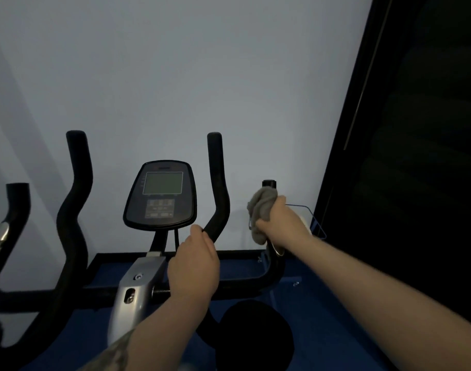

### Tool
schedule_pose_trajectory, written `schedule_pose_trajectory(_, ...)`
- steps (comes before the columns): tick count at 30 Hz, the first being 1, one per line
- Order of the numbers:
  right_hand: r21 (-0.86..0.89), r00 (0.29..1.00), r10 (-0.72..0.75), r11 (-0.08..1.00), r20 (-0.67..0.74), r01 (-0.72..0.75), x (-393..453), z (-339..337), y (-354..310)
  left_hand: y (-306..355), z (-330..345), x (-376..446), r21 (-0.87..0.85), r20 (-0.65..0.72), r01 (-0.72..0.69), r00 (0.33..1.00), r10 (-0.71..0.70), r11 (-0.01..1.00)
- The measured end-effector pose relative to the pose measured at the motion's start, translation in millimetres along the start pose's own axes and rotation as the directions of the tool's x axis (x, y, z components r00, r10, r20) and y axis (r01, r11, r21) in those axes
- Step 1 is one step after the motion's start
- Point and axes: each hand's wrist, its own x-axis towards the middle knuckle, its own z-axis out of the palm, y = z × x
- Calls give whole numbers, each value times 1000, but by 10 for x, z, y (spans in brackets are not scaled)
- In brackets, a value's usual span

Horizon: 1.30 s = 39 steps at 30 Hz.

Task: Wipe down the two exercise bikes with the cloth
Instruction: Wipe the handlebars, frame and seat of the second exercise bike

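Right hand (pixel 278 223) clenches grey cloth (pixel 261 210) round outer handlebar (pixel 271 266) — left hand (pixel 194 266) grips inner bar (pixel 218 199).

A plain pale grey-white wall (pixel 175 76) fills the far side of the scene. On the right stands a tall dark panel with a black frame (pixel 416 129), leaning in the wide-angle view. Low down lies a blue floor (pixel 322 311). Near the foot of the wall on the right, just beside the dark panel, sits a thin blue wire rack (pixel 316 223); its contents are unclear.
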Motion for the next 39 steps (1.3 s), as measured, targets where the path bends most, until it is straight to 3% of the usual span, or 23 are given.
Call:
schedule_pose_trajectory(3,177,995,52,982,83,-66,171,-200,-122,34,-24,14,65,2,-17,1000,17,998)
schedule_pose_trajectory(5,359,997,79,931,-13,-69,60,-50,-103,29,-27,-3,106,3,-32,999,32,994)
schedule_pose_trajectory(7,429,989,129,900,-75,-84,-205,156,36,9,-32,-6,121,20,-9,1000,6,993)
schedule_pose_trajectory(10,398,993,109,910,50,-119,-365,235,268,13,-32,19,234,53,-93,995,82,968)
schedule_pose_trajectory(12,515,985,134,840,105,-170,-340,183,251,28,-44,20,237,69,-104,994,90,966)
schedule_pose_trajectory(15,653,979,201,746,-29,-133,-581,334,238,39,-66,2,220,83,-105,993,89,970)
schedule_pose_trajectory(16,694,976,216,708,-40,-128,-731,447,284,29,-64,8,206,82,-103,993,88,973)
schedule_pose_trajectory(19,899,965,162,359,206,-253,-1113,606,423,10,-38,27,213,81,-112,992,97,971)
schedule_pose_trajectory(21,931,957,95,222,275,-290,-1067,562,479,12,-35,18,181,76,-119,991,107,976)
schedule_pose_trajectory(25,932,975,98,288,200,-220,-1051,526,407,8,-36,21,133,45,-133,991,128,982)
schedule_pose_trajectory(27,882,961,116,381,251,-277,-1195,587,437,0,-22,22,155,54,-140,990,133,978)
schedule_pose_trajectory(30,851,933,39,399,357,-342,-1199,487,476,5,-30,31,134,55,-139,990,133,981)
schedule_pose_trajectory(33,885,969,130,396,210,-245,-940,341,365,12,-24,20,155,58,-130,991,122,979)
schedule_pose_trajectory(36,846,981,159,502,112,-178,-986,498,332,-4,-22,31,165,46,-98,995,92,981)
schedule_pose_trajectory(39,805,969,113,540,219,-245,-1046,456,405,-6,-3,20,131,16,-79,997,78,988)
